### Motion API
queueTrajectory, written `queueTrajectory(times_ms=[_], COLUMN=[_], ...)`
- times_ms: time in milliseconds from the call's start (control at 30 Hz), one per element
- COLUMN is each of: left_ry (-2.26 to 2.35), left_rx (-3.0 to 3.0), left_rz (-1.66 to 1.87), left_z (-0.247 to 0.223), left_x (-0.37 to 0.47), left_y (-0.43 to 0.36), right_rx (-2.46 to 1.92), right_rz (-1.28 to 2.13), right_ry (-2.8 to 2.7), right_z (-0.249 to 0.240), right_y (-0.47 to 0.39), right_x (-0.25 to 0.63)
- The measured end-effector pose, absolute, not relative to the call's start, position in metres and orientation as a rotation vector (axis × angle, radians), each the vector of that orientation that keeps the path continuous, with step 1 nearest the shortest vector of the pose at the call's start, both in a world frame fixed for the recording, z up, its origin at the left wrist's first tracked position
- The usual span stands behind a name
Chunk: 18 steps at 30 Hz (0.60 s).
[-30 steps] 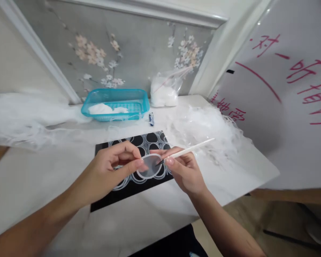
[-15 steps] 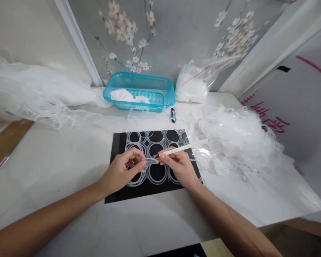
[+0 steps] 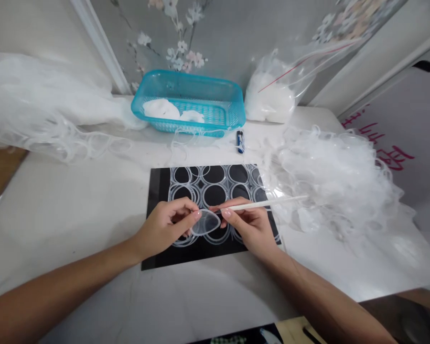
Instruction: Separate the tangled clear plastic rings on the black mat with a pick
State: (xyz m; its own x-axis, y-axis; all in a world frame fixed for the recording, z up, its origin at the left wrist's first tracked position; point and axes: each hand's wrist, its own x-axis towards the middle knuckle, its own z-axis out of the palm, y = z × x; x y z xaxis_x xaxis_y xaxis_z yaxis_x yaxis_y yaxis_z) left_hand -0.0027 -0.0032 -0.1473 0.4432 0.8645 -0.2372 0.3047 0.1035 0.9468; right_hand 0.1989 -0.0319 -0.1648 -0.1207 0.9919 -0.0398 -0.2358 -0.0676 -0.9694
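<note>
white-rimmed and see-through, a thin film disc (image 3: 207, 223) is pinched at its upper left edge between the thumb and index finger of the left hand (image 3: 161, 227). its clear middle has a faint milky haze, and its outline looks drawn to a blunt point at the end towards the right fingertips. the right hand (image 3: 254, 227) grips a slim white stick tool (image 3: 272, 202) near its dark tip, thumb against forefinger; the shaft slants out past the knuckles to the right. whether that tip touches the rim, i cannot tell.

under both sets of fingers lies a black sheet (image 3: 155, 196) with pale ring outlines over it, some overlapping. beyond the fingertips sits a turquoise plastic basket (image 3: 197, 83), its base a lattice, with white, soft-looking pieces (image 3: 161, 109) inside. right of it, a clear bag (image 3: 272, 93) with a red line near its top holds white contents. a small blue item (image 3: 240, 142) rests just in front of the basket's right end, any print on it too small to read.

right of the right fingers spreads a heap of clear film scraps (image 3: 337, 167); behind it, red handwritten characters (image 3: 394, 156) on a pale board (image 3: 415, 114) are partly covered.
</note>
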Motion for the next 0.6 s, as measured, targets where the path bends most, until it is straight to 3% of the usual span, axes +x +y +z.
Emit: queueTrajectory(times_ms=[233, 367, 600], left_ry=[1.062, 1.121, 0.904], left_rx=[1.497, 1.810, 2.459], left_rz=[0.516, 0.660, 0.633], left_z=[-0.147, -0.151, -0.168], left_x=[-0.002, -0.004, -0.022], left_y=[-0.008, -0.010, -0.015], right_rx=[-1.092, -1.118, -1.100], right_rz=[1.394, 1.317, 1.802], right_ry=[-1.112, -1.100, -0.674], right_z=[-0.161, -0.159, -0.154], right_y=[-0.032, -0.033, -0.043], right_x=[0.200, 0.200, 0.197])
